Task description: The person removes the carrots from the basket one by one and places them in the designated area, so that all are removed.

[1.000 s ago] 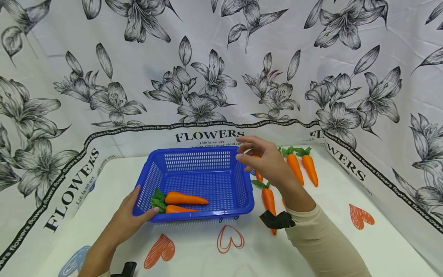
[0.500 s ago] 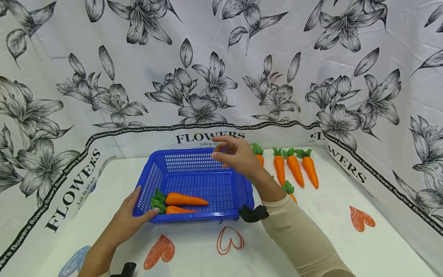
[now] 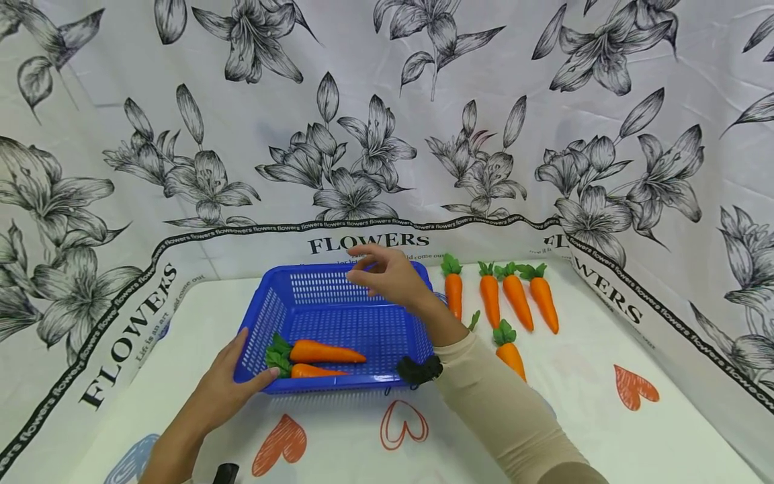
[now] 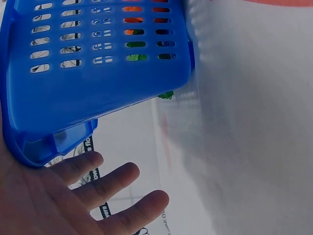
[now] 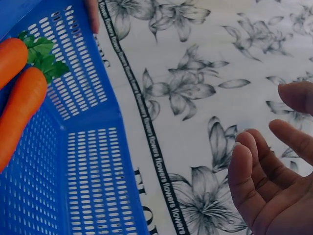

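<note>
A blue plastic basket (image 3: 345, 333) with slotted walls stands on the table. My left hand (image 3: 226, 383) holds its near left corner, thumb over the rim; in the left wrist view, three fingers (image 4: 142, 210) stretch out straight outside the wall (image 4: 98, 98). Two orange carrots with green leaves lie inside along the near wall, an upper carrot (image 3: 326, 351) and a lower carrot (image 3: 314, 370). Over the right half of the basket hangs my right hand (image 3: 393, 279), its fingers loosely bent with nothing between them. The right wrist view shows this hand (image 5: 274, 191) apart from the basket wall (image 5: 98, 171).
Right of the basket lie several more carrots: a back row including a carrot (image 3: 453, 292) and a carrot (image 3: 544, 302), plus a nearer carrot (image 3: 510, 356). My right sleeve (image 3: 496, 403) hides part of that area. A flower-printed cloth (image 3: 387, 154) hangs behind.
My right hand has moved left from beside the carrots to above the basket, uncovering more carrots on the right. My left hand and the carrots in the basket have kept their places.
</note>
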`<state>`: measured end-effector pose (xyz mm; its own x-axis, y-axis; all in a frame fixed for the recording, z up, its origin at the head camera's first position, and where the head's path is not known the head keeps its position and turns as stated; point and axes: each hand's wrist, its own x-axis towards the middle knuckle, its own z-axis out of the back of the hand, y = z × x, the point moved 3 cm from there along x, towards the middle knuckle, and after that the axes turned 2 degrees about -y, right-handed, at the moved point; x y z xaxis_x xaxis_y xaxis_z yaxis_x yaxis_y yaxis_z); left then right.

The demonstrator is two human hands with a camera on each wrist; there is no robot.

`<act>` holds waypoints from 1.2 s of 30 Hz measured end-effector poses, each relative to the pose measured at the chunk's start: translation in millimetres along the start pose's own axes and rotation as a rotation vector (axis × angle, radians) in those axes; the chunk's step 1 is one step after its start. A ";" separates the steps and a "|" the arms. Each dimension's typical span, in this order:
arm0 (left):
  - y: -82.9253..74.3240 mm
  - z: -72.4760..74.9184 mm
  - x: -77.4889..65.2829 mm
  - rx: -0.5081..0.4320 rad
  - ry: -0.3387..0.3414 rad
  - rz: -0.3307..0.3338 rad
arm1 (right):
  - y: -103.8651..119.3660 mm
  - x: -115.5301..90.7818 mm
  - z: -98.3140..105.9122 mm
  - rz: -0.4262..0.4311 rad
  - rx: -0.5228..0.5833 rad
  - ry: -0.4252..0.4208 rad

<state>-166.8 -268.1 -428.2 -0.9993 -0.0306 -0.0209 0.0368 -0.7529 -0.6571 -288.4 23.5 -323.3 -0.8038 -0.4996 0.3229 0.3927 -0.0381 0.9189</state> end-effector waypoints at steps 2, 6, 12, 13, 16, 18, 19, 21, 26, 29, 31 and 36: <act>0.5 0.6 -0.8 0.003 -0.002 0.001 | -5.1 5.4 -4.8 -0.010 -0.005 0.020; 2.0 2.9 -1.7 0.011 -0.016 0.001 | -17.1 18.2 -14.0 -0.025 -0.031 0.052; 3.8 2.5 -4.0 -0.006 -0.014 0.003 | -34.3 29.7 -26.8 -0.063 -0.054 0.121; 3.6 1.9 -4.0 -0.011 -0.011 0.001 | -36.3 30.5 -28.2 -0.071 -0.060 0.126; 2.6 0.9 -3.3 -0.016 -0.011 -0.008 | -40.4 33.1 -30.9 -0.091 -0.074 0.130; 2.3 0.6 -2.4 -0.016 -0.015 -0.010 | -41.5 35.3 -32.7 -0.095 -0.095 0.136; 2.1 0.6 -2.0 -0.016 -0.017 -0.010 | -42.1 36.5 -33.8 -0.100 -0.109 0.144; 1.9 -0.1 -1.2 -0.015 -0.018 -0.006 | -45.1 39.0 -36.3 -0.114 -0.147 0.167; 0.7 -2.9 0.8 -0.013 -0.018 -0.007 | -60.3 43.6 -43.1 -0.186 -0.287 0.244; -0.3 -3.3 1.4 -0.006 -0.021 -0.008 | -71.1 45.6 -49.2 -0.205 -0.362 0.312; -0.4 -2.9 1.2 -0.003 -0.021 -0.004 | -75.5 46.0 -54.8 -0.198 -0.413 0.370; 1.1 -1.7 -0.1 -0.005 -0.017 0.008 | -84.6 42.1 -66.5 -0.277 -0.462 0.526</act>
<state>-166.6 -267.8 -430.2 -0.9988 -0.0477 -0.0137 0.0448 -0.7492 -0.6609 -325.8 -51.9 -402.5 -0.6266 -0.7618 -0.1641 0.4477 -0.5243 0.7244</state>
